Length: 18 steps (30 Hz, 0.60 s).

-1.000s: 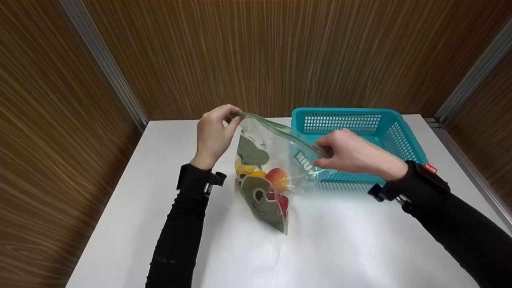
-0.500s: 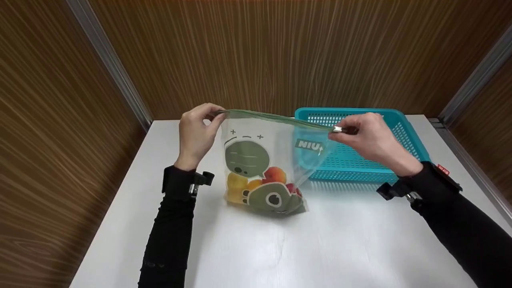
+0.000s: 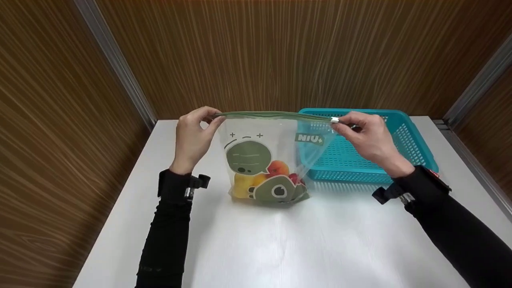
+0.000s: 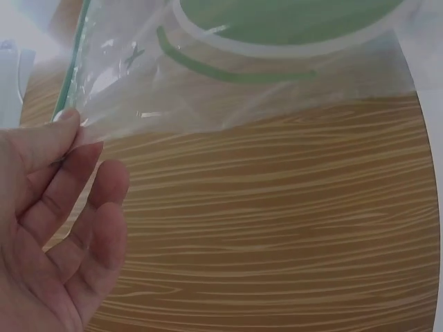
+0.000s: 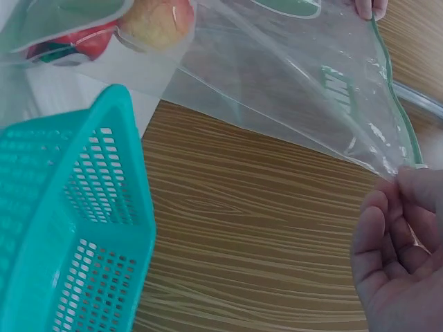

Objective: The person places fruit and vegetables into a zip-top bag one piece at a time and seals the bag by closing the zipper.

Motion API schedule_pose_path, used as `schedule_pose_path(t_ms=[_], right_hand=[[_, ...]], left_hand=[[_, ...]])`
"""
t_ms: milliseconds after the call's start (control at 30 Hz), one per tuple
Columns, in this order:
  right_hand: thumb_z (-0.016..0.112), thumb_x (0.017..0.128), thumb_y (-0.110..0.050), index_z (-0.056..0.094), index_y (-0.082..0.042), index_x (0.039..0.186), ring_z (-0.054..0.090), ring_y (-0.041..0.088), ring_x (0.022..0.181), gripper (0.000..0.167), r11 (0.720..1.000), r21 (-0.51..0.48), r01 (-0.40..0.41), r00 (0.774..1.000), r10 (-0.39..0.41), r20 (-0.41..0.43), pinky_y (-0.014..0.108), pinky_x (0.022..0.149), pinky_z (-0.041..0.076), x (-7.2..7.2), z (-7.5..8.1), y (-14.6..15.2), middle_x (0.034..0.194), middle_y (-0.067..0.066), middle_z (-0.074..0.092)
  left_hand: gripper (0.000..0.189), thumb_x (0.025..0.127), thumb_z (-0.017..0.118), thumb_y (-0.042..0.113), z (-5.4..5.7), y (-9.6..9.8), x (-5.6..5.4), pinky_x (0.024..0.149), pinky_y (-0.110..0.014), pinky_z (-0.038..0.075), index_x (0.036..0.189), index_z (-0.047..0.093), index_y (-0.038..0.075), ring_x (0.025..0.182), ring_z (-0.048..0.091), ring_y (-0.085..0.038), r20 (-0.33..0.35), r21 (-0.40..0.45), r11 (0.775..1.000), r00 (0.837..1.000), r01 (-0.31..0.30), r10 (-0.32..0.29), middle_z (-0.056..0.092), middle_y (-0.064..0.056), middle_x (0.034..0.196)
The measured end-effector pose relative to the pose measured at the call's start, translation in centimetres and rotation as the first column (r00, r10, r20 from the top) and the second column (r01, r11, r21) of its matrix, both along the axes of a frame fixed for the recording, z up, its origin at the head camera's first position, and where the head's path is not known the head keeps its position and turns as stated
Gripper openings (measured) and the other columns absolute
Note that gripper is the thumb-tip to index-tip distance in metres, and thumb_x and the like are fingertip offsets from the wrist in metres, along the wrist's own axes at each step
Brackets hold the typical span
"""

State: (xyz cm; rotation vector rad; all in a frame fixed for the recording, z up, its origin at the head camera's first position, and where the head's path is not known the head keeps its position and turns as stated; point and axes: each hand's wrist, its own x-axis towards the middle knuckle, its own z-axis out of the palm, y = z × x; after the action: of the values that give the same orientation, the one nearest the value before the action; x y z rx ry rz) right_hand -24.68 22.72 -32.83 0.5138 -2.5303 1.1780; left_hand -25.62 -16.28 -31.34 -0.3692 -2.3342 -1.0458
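Note:
A clear zip bag (image 3: 280, 148) with green printed cartoon shapes hangs upright between my hands, its green top edge stretched nearly level. Yellow fruit (image 3: 242, 185), a red-orange fruit (image 3: 278, 168) and darker red fruit (image 3: 295, 179) lie at its bottom, partly behind the print. My left hand (image 3: 193, 136) pinches the top left corner between thumb and forefinger; the left wrist view shows the other fingers loosely bent. At the opposite corner my right hand (image 3: 370, 138) pinches the edge beside a small white slider (image 3: 335, 119). Whether the zip is fully sealed cannot be told.
Behind and right of the bag, a teal plastic basket (image 3: 344, 176) with perforated walls stands on the white table (image 3: 256, 248). Wood-grain panels (image 3: 256, 56) enclose the table at the back and sides.
My right hand has moved up and to the right along the bag's top, and my left hand slightly left. The bag's mouth, slanted and slack before, is now taut and level; its front faces me.

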Motion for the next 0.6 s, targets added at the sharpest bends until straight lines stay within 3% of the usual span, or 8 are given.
schedule_pose_path(t_ms=[200, 333, 433, 600], right_hand=[[0.066, 0.103, -0.024, 0.079, -0.009, 0.114, 0.058, 0.002, 0.089, 0.023, 0.995, -0.088, -0.05, 0.999, 0.05, -0.004, 0.011, 0.073, 0.044, -0.1, -2.4, -0.1, 0.105, -0.017, 0.072], [0.067, 0.102, -0.018, 0.081, -0.008, 0.112, 0.06, 0.0, 0.086, 0.02, 0.993, -0.111, -0.034, 0.998, 0.028, -0.053, 0.012, 0.072, 0.044, 0.1, -3.1, -0.4, 0.102, -0.01, 0.076], [0.068, 0.101, -0.015, 0.081, -0.007, 0.11, 0.06, -0.002, 0.088, 0.018, 0.993, -0.115, -0.024, 0.996, 0.014, -0.086, 0.01, 0.074, 0.045, 0.2, -3.1, -0.8, 0.1, 0.005, 0.077], [0.069, 0.1, -0.013, 0.081, -0.006, 0.11, 0.063, -0.004, 0.092, 0.017, 0.991, -0.131, -0.023, 0.994, 0.009, -0.106, 0.008, 0.08, 0.049, 0.3, -3.2, -1.2, 0.1, 0.01, 0.077]], left_hand=[[0.016, 0.098, 0.074, 0.018, -0.2, -0.2, -0.1, 0.083, -0.031, 0.048, 0.103, 0.078, 0.003, 0.091, 0.071, -0.028, 0.005, 0.005, 1.0, 1.0, -0.002, 0.002, 0.079, -0.014, 0.097], [0.02, 0.098, 0.074, 0.021, 0.0, 0.0, -0.1, 0.081, -0.029, 0.051, 0.112, 0.077, 0.007, 0.097, 0.072, -0.025, -0.001, -0.023, 1.0, 1.0, 0.007, -0.007, 0.079, -0.011, 0.107], [0.03, 0.096, 0.077, 0.023, 0.4, 0.5, 0.0, 0.091, -0.033, 0.053, 0.123, 0.075, 0.009, 0.109, 0.071, -0.025, -0.013, -0.04, 0.998, 0.999, 0.039, -0.04, 0.077, -0.009, 0.118], [0.038, 0.093, 0.081, 0.025, 1.2, 3.0, -0.1, 0.112, -0.043, 0.047, 0.127, 0.073, 0.009, 0.118, 0.066, -0.027, -0.041, -0.103, 0.986, 0.99, 0.128, -0.133, 0.076, -0.009, 0.121]])
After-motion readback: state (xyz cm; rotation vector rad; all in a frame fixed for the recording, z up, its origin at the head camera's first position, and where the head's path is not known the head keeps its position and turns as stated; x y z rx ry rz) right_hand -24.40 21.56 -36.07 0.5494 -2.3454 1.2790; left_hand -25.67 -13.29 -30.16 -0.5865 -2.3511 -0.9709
